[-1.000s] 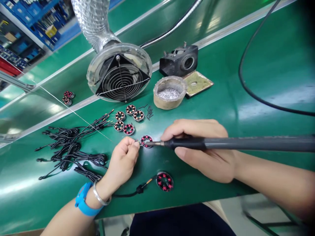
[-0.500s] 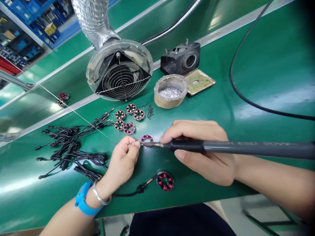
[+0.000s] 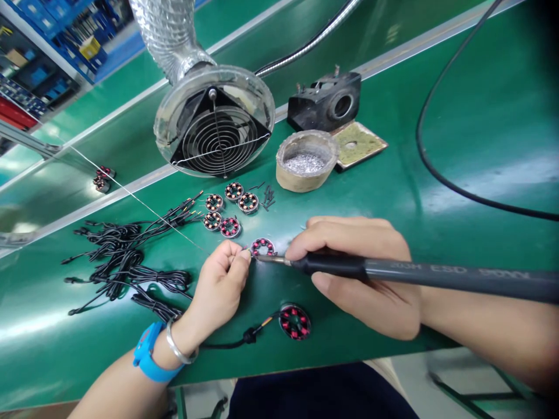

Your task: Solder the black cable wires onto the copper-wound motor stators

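Note:
My right hand (image 3: 362, 273) is wrapped round a grey and black soldering iron (image 3: 437, 274). Its metal tip meets the near left edge of a motor stator (image 3: 262, 247) with red windings, close to my left fingertips. My left hand (image 3: 222, 276) is closed in a pinch beside that stator. A thin strand of solder wire (image 3: 144, 203) runs down from the upper left into its fingers; the exact contact at the fingertips is too small to make out. Nearer the table's front edge lies another red-wound stator (image 3: 295, 322), joined to a black cable (image 3: 227, 346).
Several stators (image 3: 230, 227) stand beyond my hands, by small black tubes (image 3: 268, 199). Bundled black cables (image 3: 117, 262) lie at left. A round fume extractor (image 3: 213, 122) overhangs the back, beside a bowl of metal bits (image 3: 301, 180), a sponge tray (image 3: 360, 145) and a black iron holder (image 3: 325, 105).
The soldering iron's handle has tilted slightly, its rear end lower in view, and my right hand is a little lower. Its tip has slid slightly toward my left fingers, which still pinch.

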Motion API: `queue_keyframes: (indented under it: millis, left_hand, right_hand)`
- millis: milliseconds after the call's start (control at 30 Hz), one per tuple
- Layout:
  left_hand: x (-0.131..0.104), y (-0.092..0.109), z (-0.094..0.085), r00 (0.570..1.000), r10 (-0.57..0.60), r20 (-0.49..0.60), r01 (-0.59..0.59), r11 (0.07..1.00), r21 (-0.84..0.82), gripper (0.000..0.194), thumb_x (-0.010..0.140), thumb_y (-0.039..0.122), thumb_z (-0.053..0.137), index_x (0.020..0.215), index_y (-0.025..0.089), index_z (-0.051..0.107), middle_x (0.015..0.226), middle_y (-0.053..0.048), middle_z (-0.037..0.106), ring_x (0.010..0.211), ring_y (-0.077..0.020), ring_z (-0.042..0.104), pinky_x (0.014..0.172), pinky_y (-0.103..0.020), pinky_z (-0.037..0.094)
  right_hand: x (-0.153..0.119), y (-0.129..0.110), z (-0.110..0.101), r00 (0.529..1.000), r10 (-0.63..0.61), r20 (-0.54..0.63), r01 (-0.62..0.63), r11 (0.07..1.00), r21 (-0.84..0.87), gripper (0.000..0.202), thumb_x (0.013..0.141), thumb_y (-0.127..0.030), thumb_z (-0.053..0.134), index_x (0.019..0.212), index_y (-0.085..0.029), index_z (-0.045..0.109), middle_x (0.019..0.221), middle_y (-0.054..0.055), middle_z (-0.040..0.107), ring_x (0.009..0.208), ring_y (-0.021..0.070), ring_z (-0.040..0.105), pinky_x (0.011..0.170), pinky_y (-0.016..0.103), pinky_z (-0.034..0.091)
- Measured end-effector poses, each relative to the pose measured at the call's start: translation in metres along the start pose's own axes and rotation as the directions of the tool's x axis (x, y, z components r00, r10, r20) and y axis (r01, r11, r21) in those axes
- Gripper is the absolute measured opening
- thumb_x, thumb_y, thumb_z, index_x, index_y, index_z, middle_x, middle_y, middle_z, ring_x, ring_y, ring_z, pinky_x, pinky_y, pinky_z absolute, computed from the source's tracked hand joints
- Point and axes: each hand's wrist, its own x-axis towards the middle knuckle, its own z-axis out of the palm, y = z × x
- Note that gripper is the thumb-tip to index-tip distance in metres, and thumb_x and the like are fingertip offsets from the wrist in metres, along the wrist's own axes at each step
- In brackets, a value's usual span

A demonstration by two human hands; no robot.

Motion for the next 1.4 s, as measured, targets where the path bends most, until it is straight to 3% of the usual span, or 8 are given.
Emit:
queue_keyframes:
  millis: [367,500,633,800,900,1067,1267,1400]
  left_hand:
    - [0.001,0.000,-0.001,1.000,0.003,0.011,-0.003,1.000,0.004,0.032,0.086,0.043,0.058,0.073,0.020,0.040,0.048,0.011,0.036,0.041,-0.0037,0.026,0.041,-0.016,0.021]
    - [0.000,-0.001,-0.001,1.000,0.011,0.014,-0.011,1.000,-0.001,0.032,0.087,0.042,0.057,0.073,0.020,0.039,0.049,0.011,0.036,0.041,-0.0035,0.026,0.041,-0.016,0.021]
    - [0.000,-0.003,-0.001,1.000,0.019,0.019,-0.019,1.000,0.000,0.030,0.087,0.041,0.056,0.073,0.020,0.040,0.049,0.011,0.036,0.041,-0.0033,0.026,0.041,-0.015,0.021]
    - [0.001,-0.003,-0.001,0.999,0.030,0.020,-0.030,1.000,0.002,0.030,0.089,0.039,0.055,0.072,0.019,0.040,0.049,0.011,0.036,0.042,-0.0033,0.026,0.040,-0.014,0.022]
    - [0.001,-0.004,-0.002,0.999,0.027,0.023,-0.026,0.999,-0.027,0.029,0.089,0.040,0.054,0.074,0.019,0.042,0.049,0.010,0.037,0.041,-0.0030,0.027,0.040,-0.013,0.022]
    - [0.002,-0.004,-0.004,0.998,0.013,0.064,-0.005,0.993,-0.120,0.031,0.089,0.045,0.054,0.077,0.017,0.047,0.047,0.010,0.041,0.037,-0.0022,0.027,0.037,-0.012,0.020]
    - [0.000,-0.003,-0.019,0.994,-0.020,0.105,0.027,0.997,-0.075,0.036,0.086,0.051,0.054,0.079,0.016,0.054,0.064,0.002,0.062,0.035,-0.0044,0.044,0.031,-0.014,0.027]
    - [-0.002,0.003,-0.027,0.995,-0.075,0.070,0.064,0.987,0.147,0.026,0.081,0.041,0.062,0.078,0.015,0.060,0.049,0.006,0.054,0.032,-0.0042,0.038,0.032,-0.014,0.027]
  right_hand:
    - [0.001,-0.002,-0.003,0.996,-0.044,-0.074,0.043,0.999,-0.014,0.018,0.080,-0.013,0.047,0.088,-0.024,0.060,0.067,0.000,0.060,0.055,0.0127,0.054,0.053,0.028,0.045]
    - [0.005,-0.002,-0.011,0.989,-0.110,-0.103,0.085,0.971,-0.224,0.018,0.081,-0.014,0.050,0.092,-0.024,0.059,0.072,0.001,0.063,0.059,0.0137,0.054,0.056,0.030,0.046]
    - [0.010,0.002,-0.021,0.955,-0.210,-0.210,0.039,0.789,-0.614,0.022,0.084,-0.018,0.053,0.104,-0.023,0.059,0.089,0.007,0.068,0.075,0.0195,0.059,0.070,0.034,0.048]
    - [0.009,0.015,-0.026,0.995,0.029,-0.095,-0.097,0.496,-0.863,0.025,0.085,-0.022,0.049,0.106,-0.019,0.063,0.056,0.001,0.058,0.044,0.0172,0.052,0.042,0.029,0.029]
    - [0.009,0.018,-0.019,0.998,0.005,-0.065,-0.054,0.623,-0.781,0.024,0.090,-0.020,0.046,0.108,-0.019,0.061,0.058,-0.001,0.061,0.045,0.0164,0.055,0.043,0.028,0.034]
    - [0.010,0.022,0.011,0.992,-0.123,0.009,0.118,0.927,-0.355,0.011,0.087,-0.014,0.054,0.095,-0.020,0.057,0.082,0.001,0.069,0.068,0.0126,0.062,0.067,0.023,0.050]
    - [0.009,0.034,0.036,0.983,-0.157,0.099,0.173,0.969,-0.178,0.020,0.080,-0.007,0.052,0.095,-0.020,0.055,0.076,-0.001,0.063,0.066,0.0115,0.054,0.065,0.022,0.047]
    - [0.008,0.034,0.036,0.990,-0.104,0.091,0.116,0.983,-0.140,0.022,0.078,-0.005,0.052,0.094,-0.020,0.053,0.074,-0.003,0.058,0.065,0.0095,0.052,0.063,0.020,0.046]
